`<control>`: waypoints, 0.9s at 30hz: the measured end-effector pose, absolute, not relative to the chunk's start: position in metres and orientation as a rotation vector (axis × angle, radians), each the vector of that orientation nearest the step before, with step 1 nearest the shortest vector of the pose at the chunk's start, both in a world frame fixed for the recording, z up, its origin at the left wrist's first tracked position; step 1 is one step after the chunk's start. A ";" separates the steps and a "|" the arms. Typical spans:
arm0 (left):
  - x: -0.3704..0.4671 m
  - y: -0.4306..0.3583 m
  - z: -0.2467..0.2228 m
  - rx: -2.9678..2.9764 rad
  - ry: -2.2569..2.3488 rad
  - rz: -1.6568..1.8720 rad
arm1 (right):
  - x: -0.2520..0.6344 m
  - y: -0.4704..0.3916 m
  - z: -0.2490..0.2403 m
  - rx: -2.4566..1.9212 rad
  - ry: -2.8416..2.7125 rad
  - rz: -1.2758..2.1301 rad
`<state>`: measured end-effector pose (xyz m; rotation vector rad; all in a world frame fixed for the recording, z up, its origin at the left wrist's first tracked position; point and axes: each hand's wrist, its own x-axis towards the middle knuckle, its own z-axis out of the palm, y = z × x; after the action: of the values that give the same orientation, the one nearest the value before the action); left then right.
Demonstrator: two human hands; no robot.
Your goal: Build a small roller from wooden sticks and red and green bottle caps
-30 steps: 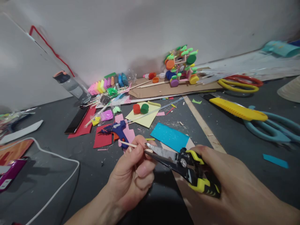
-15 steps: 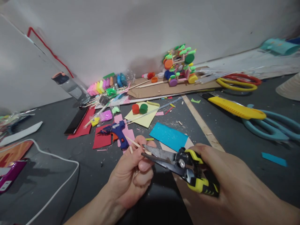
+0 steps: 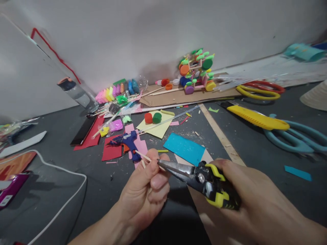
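Thin wooden sticks (image 3: pixel 143 156) are pinched between the thumb and fingers of my left hand (image 3: pixel 148 190), low in the middle of the view. My right hand (image 3: pixel 245 194) is wrapped round the yellow and black handles of a cutting tool (image 3: pixel 201 177). Its dark blades are closed or nearly so, with their tips at my left fingertips, against the stick. Behind my left hand lies a blue glue gun (image 3: pixel 131 144) on pink paper. A bright blue paper rectangle (image 3: pixel 184 148) rests just beyond the blades.
A yellow cutter (image 3: pixel 258 117) and blue-handled scissors (image 3: pixel 293 137) lie at the right. Red and green caps (image 3: pixel 156 118) sit on yellow paper. A colourful wheeled model (image 3: pixel 196 71) stands at the back. At the left are a bottle (image 3: pixel 78 95), a phone (image 3: pixel 83 131) and a white cable (image 3: pixel 63 166).
The cutting tool's blades have come together at my left fingertips; they were apart before. My right hand has squeezed its handles closer. My left hand has barely moved.
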<state>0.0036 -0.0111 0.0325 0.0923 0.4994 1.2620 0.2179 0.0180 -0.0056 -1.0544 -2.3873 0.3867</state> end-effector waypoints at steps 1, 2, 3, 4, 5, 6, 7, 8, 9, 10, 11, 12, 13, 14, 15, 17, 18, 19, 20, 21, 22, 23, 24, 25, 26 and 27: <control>0.003 -0.011 0.032 0.089 0.493 1.264 | 0.218 0.019 -0.006 -1.073 -2.366 0.418; 0.002 -0.011 0.032 0.088 0.485 1.260 | 0.217 0.019 -0.006 -1.090 -2.342 0.449; 0.002 -0.011 0.032 0.088 0.481 1.254 | 0.217 0.020 -0.006 -1.099 -2.325 0.476; 0.001 -0.011 0.032 0.086 0.482 1.250 | 0.216 0.020 -0.006 -1.098 -2.315 0.494; 0.001 -0.011 0.032 0.084 0.491 1.247 | 0.216 0.021 -0.006 -1.083 -2.321 0.506; 0.001 -0.011 0.032 0.083 0.504 1.247 | 0.215 0.021 -0.005 -1.075 -2.337 0.509; 0.001 -0.011 0.032 0.082 0.524 1.244 | 0.214 0.021 -0.005 -1.067 -2.358 0.505; 0.001 -0.011 0.032 0.085 0.543 1.243 | 0.214 0.021 -0.004 -1.060 -2.378 0.493; 0.001 -0.010 0.032 0.091 0.561 1.243 | 0.213 0.020 -0.004 -1.059 -2.393 0.477; 0.002 -0.010 0.032 0.099 0.572 1.245 | 0.213 0.020 -0.004 -1.062 -2.402 0.461; 0.002 -0.010 0.032 0.107 0.577 1.246 | 0.213 0.019 -0.003 -1.064 -2.408 0.449; 0.002 -0.010 0.032 0.113 0.573 1.247 | 0.213 0.019 -0.004 -1.065 -2.409 0.435; 0.003 -0.010 0.032 0.114 0.563 1.249 | 0.214 0.018 -0.004 -1.064 -2.412 0.422; 0.003 -0.011 0.033 0.112 0.547 1.249 | 0.215 0.018 -0.004 -1.066 -2.422 0.411; 0.003 -0.011 0.033 0.110 0.531 1.249 | 0.216 0.018 -0.004 -1.061 -2.428 0.392; 0.003 -0.011 0.033 0.106 0.505 1.251 | 0.217 0.017 -0.004 -1.041 -2.427 0.346; 0.003 -0.012 0.033 0.108 0.495 1.251 | 0.218 0.017 -0.004 -1.032 -2.420 0.329; 0.003 -0.012 0.033 0.113 0.488 1.250 | 0.218 0.018 -0.003 -1.026 -2.410 0.324; 0.003 -0.012 0.033 0.119 0.485 1.245 | 0.218 0.018 -0.002 -1.025 -2.395 0.328; 0.003 -0.011 0.032 0.124 0.488 1.242 | 0.217 0.019 -0.001 -1.026 -2.378 0.341; 0.003 -0.011 0.032 0.134 0.498 1.237 | 0.217 0.020 0.001 -1.034 -2.359 0.358; 0.003 -0.011 0.032 0.151 0.513 1.234 | 0.216 0.022 0.002 -1.052 -2.332 0.366; 0.002 -0.011 0.032 0.173 0.533 1.234 | 0.216 0.024 0.003 -1.076 -2.297 0.359; 0.002 -0.010 0.032 0.201 0.551 1.234 | 0.217 0.026 0.005 -1.109 -2.262 0.339; 0.003 -0.011 0.032 0.231 0.566 1.235 | 0.218 0.029 0.006 -1.151 -2.239 0.313; 0.003 -0.011 0.032 0.261 0.579 1.228 | 0.219 0.033 0.006 -1.205 -2.222 0.282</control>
<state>0.0032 -0.0107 0.0316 0.2607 0.5787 1.2283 0.2190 0.0327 0.0064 -1.2053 -2.2220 0.2818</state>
